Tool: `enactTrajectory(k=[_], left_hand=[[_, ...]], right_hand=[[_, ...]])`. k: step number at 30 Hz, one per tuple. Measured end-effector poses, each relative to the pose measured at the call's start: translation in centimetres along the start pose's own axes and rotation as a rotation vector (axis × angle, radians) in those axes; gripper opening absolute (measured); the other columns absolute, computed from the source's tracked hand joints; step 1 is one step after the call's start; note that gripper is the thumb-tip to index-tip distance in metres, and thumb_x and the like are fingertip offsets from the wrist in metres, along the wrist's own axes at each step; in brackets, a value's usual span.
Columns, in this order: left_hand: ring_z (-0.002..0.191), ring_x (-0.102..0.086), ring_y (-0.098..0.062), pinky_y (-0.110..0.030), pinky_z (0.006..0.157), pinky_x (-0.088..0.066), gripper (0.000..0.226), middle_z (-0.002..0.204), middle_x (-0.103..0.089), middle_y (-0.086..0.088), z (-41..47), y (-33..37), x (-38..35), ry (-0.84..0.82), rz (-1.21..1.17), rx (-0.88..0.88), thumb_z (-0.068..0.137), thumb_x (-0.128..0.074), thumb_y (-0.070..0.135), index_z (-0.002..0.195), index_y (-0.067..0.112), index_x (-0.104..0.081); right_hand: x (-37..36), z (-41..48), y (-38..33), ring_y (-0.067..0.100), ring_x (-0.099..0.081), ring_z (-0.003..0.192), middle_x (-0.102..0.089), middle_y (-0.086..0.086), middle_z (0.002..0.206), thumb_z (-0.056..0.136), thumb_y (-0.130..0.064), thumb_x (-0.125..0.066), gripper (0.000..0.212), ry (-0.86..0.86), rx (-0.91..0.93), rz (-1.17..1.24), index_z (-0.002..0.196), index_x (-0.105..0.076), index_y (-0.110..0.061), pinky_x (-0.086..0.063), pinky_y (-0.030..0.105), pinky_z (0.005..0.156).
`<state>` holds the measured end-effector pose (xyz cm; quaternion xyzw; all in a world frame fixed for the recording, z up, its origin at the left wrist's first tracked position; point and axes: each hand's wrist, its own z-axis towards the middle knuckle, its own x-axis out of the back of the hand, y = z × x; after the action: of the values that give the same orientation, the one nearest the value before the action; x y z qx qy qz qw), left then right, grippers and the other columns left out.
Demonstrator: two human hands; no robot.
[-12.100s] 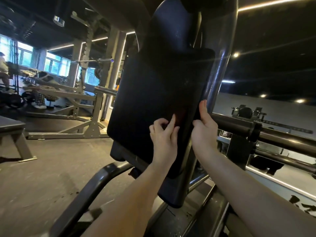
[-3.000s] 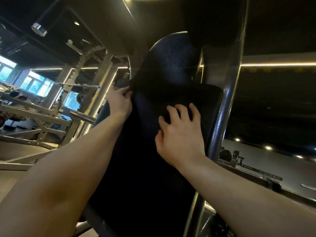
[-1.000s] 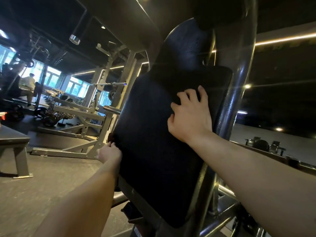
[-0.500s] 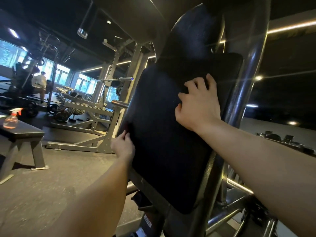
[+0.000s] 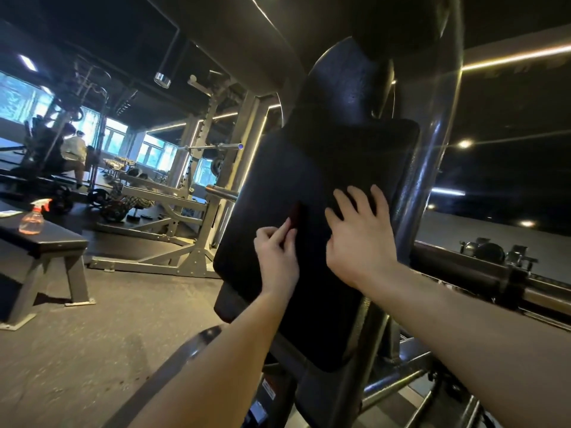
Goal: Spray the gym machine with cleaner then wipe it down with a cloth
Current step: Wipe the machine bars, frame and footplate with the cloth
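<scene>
Both forearms bare, reaching forward and up from the lower frame edge. Left hand: back toward the camera, fingers curled, thumb and index finger pinching a dark red strip. Right hand: just beside the left and slightly higher, palm down, fingers spread and straight, flat on the back pad. Hands close together, not touching.
</scene>
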<state>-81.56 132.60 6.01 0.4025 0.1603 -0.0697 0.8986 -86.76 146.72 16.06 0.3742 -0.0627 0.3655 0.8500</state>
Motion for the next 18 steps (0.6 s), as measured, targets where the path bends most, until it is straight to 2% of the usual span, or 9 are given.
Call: enactTrajectory(k=[2,4,6,9,12,15,18], left_hand=[[0.108,-0.052,-0.006,-0.026,0.103,-0.046,0.034,0.116,-0.049,0.007,0.3,-2.6,1.3,0.068,0.039,0.091,0.103,-0.061,0.024,0.136,0.027,-0.065],[0.110,-0.052,-0.011,-0.038,0.108,-0.047,0.034,0.120,-0.048,0.005,-0.1,-5.4,3.0,0.149,0.048,0.274,0.103,-0.060,0.026,0.137,0.024,-0.065],[0.113,-0.052,-0.013,-0.039,0.109,-0.046,0.034,0.122,-0.047,0.004,-0.9,-7.3,4.2,0.195,0.046,0.397,0.104,-0.058,0.027,0.137,0.021,-0.064],[0.118,-0.052,-0.016,-0.037,0.109,-0.044,0.034,0.122,-0.045,0.005,-1.7,-6.4,4.1,0.206,0.030,0.428,0.105,-0.057,0.026,0.137,0.019,-0.063],[0.112,-0.053,-0.011,-0.037,0.110,-0.046,0.034,0.118,-0.047,0.006,-1.8,-2.7,2.3,0.119,0.036,0.300,0.105,-0.058,0.025,0.138,0.019,-0.063],[0.103,-0.054,-0.006,-0.028,0.102,-0.049,0.031,0.110,-0.048,0.010,-0.8,2.2,-0.3,0.016,-0.005,0.096,0.104,-0.059,0.025,0.135,0.020,-0.065],[0.105,-0.056,-0.010,-0.029,0.103,-0.049,0.034,0.110,-0.048,0.008,2.6,6.8,-3.1,-0.081,-0.018,-0.089,0.103,-0.062,0.023,0.136,0.015,-0.065]], right_hand=[[-0.8,-1.7,0.2,0.032,-0.014,0.156,-0.030,0.010,0.166,0.095,-0.040,-0.048,0.060,0.045,-0.008,0.052,0.151,-0.049,-0.020,-0.004,0.059,0.125],[-1.9,-2.7,0.7,0.031,-0.016,0.157,-0.032,0.009,0.166,0.097,-0.037,-0.048,0.058,0.098,-0.001,0.101,0.152,-0.050,-0.019,-0.006,0.058,0.126],[-2.7,-3.1,1.0,0.030,-0.018,0.157,-0.035,0.008,0.165,0.099,-0.035,-0.047,0.054,0.153,0.011,0.147,0.150,-0.052,-0.018,-0.007,0.056,0.126],[-3.2,-3.1,0.8,0.030,-0.022,0.155,-0.040,0.008,0.162,0.097,-0.031,-0.047,0.051,0.213,-0.004,0.205,0.146,-0.057,-0.017,-0.008,0.056,0.126],[-3.4,-3.0,0.9,0.031,-0.027,0.153,-0.045,0.009,0.158,0.094,-0.030,-0.043,0.051,0.262,0.011,0.260,0.139,-0.063,-0.016,-0.010,0.057,0.126],[-3.8,-3.1,1.6,0.029,-0.029,0.153,-0.048,0.008,0.156,0.093,-0.028,-0.040,0.051,0.282,0.067,0.289,0.135,-0.067,-0.016,-0.008,0.056,0.127],[-3.8,-2.9,1.8,0.028,-0.028,0.153,-0.049,0.007,0.155,0.093,-0.027,-0.045,0.048,0.291,0.082,0.301,0.134,-0.067,-0.017,-0.006,0.055,0.127]])
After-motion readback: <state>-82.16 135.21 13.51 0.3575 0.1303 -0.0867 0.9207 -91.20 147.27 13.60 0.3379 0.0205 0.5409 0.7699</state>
